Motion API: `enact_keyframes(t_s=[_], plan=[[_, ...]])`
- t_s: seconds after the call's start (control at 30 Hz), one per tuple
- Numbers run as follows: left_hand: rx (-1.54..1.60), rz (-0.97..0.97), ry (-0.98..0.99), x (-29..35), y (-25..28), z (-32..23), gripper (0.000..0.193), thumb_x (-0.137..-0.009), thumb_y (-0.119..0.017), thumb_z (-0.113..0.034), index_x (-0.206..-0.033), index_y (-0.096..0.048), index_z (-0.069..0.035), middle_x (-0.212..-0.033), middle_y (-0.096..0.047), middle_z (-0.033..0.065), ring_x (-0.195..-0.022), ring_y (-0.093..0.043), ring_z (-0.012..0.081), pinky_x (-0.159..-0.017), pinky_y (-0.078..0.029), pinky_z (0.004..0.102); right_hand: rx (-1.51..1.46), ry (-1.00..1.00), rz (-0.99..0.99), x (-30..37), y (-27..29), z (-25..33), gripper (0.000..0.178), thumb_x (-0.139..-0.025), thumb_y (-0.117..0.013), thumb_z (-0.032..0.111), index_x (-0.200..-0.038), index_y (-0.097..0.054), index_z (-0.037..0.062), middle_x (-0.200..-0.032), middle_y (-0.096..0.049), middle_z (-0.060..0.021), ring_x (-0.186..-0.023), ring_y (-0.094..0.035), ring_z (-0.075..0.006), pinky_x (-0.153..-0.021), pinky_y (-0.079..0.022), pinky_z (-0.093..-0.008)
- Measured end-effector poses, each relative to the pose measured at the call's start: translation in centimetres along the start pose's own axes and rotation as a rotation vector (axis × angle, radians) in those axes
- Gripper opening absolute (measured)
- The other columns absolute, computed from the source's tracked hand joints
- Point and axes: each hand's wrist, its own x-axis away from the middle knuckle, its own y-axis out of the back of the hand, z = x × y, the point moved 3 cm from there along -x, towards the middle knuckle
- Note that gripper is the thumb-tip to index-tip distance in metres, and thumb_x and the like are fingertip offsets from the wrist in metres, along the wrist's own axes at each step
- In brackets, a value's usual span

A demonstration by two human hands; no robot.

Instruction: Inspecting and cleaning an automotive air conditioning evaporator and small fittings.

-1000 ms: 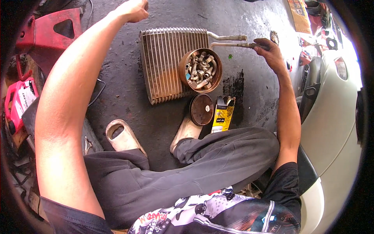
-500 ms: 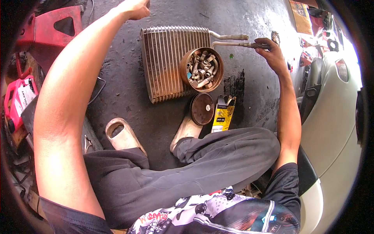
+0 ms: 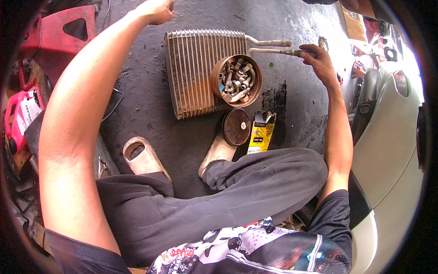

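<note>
On the dark floor before me lies a finned metal evaporator core [image 3: 196, 64], rusty along its lower part, with two thin pipes running right. My right hand [image 3: 319, 63] is closed around the end of the lower pipe [image 3: 273, 52]. A round tin [image 3: 258, 86] full of metal pipe fittings [image 3: 237, 82] rests against the core's lower right corner. My left hand [image 3: 159, 12] is at the top edge beyond the core, its fingers curled; anything in them is hidden.
A brown round lid [image 3: 236, 127] sits by my sandal [image 3: 214, 155], beside a yellow and black box [image 3: 261, 137]. Left are a red metal stand [image 3: 59, 39] and a pink jug [image 3: 23, 114]. A pale car panel [image 3: 388, 146] stands right. Part of another person [image 3: 365, 8] shows top right.
Part of another person has come into view at the top right. My hands, the core and the tin have stayed almost where they were.
</note>
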Motion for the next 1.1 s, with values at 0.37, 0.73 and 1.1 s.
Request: enact_keyframes(t_s=[0.37,0.73,1.1], plan=[[-0.008,-0.004,-0.008,-0.1,-0.2,0.3,0.032,-0.07,-0.055,-0.015,-0.095,-0.07,-0.001,-0.097,-0.067,0.0247,-0.095,-0.065,0.0372,-0.082,-0.051,0.0441,-0.09,0.009,0.004,0.4,-0.5,0.9,0.032,-0.086,-0.07,0.018,-0.113,-0.064,0.0033,-0.097,-0.068,-0.0054,-0.084,-0.059,-0.0112,-0.075,-0.05,-0.0256],[-0.035,0.015,-0.026,-0.5,-0.3,0.2,0.032,-0.07,-0.055,-0.015,-0.094,-0.07,-0.001,-0.096,-0.067,0.0245,-0.093,-0.065,0.0379,-0.081,-0.05,0.0451,-0.095,-0.065,0.021,-0.1,-0.2,0.1,0.032,-0.087,-0.07,0.022,-0.113,-0.065,0.0028,-0.097,-0.068,-0.0058,-0.082,-0.06,-0.0113,-0.075,-0.05,-0.0253],[-0.01,-0.012,-0.032,-0.7,-0.1,-0.2,0.032,-0.07,-0.056,-0.016,-0.096,-0.07,-0.003,-0.097,-0.067,0.0232,-0.094,-0.065,0.0371,-0.082,-0.051,0.0443,-0.058,-0.032,0.019,0.3,-0.1,0.6,0.03,-0.087,-0.068,0.017,-0.113,-0.064,0.0012,-0.096,-0.067,-0.005,-0.086,-0.059,-0.0121,-0.079,-0.049,-0.0264]])
